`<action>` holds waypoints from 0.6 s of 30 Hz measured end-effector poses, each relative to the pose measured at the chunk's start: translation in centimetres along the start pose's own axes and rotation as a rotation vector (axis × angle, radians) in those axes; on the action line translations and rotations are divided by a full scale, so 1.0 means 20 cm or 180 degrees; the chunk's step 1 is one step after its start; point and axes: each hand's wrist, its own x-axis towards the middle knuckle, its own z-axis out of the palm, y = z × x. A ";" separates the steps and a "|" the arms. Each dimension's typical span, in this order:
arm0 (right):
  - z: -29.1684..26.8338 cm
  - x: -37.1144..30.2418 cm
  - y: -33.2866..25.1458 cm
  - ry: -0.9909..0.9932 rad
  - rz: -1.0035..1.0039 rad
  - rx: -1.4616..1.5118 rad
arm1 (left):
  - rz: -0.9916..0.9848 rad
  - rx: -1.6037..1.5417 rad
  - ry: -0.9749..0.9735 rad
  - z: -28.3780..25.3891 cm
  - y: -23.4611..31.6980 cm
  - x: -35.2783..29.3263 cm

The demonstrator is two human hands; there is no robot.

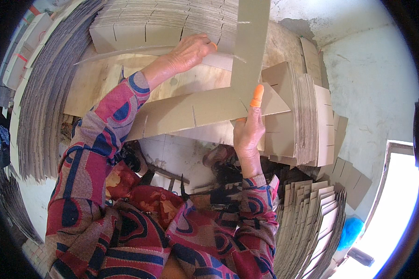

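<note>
Head view: right hand (246,132) pinches slotted strip (195,111), crossed with upright strip (250,42). Left hand (191,51) rests fingers-down on stack (163,23), grasp unclear. Judgement: align slots squarely, press evenly.

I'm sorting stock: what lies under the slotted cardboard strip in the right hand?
Under the cardboard strip held by the right hand: a plywood tabletop and pale floor. Whatever it covers stays hidden.

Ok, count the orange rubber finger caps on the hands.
2 are plain. One orange cap sits on the right hand fingertip against the slotted cardboard strip; another on the left hand at the upper stack. More may be hidden behind cardboard.
</note>
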 end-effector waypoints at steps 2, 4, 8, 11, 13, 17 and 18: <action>0.00 0.00 -0.01 -0.0065 0.0066 0.0082 | 0.0037 0.0031 0.0011 0.00 0.00 0.00; 0.00 0.01 -0.01 -0.0108 0.0068 0.0163 | 0.0056 -0.0011 0.0011 -0.01 0.02 0.00; 0.03 0.02 0.02 -0.0082 -0.0305 -0.0100 | 0.0244 -0.0181 0.0221 -0.02 0.09 0.00; 0.03 0.01 0.03 -0.0219 -0.0104 0.0019 | 0.0270 -0.0228 0.0181 -0.03 0.13 -0.03; 0.03 0.01 0.03 -0.0262 0.0127 -0.0005 | 0.0219 -0.0293 0.0085 -0.03 0.13 -0.05; 0.02 0.01 0.01 -0.0174 -0.0071 -0.0056 | 0.0043 -0.0553 0.0115 -0.03 0.12 -0.07; 0.01 0.01 0.00 -0.0160 -0.0102 -0.0077 | 0.0057 -0.0537 0.0125 -0.04 0.11 -0.07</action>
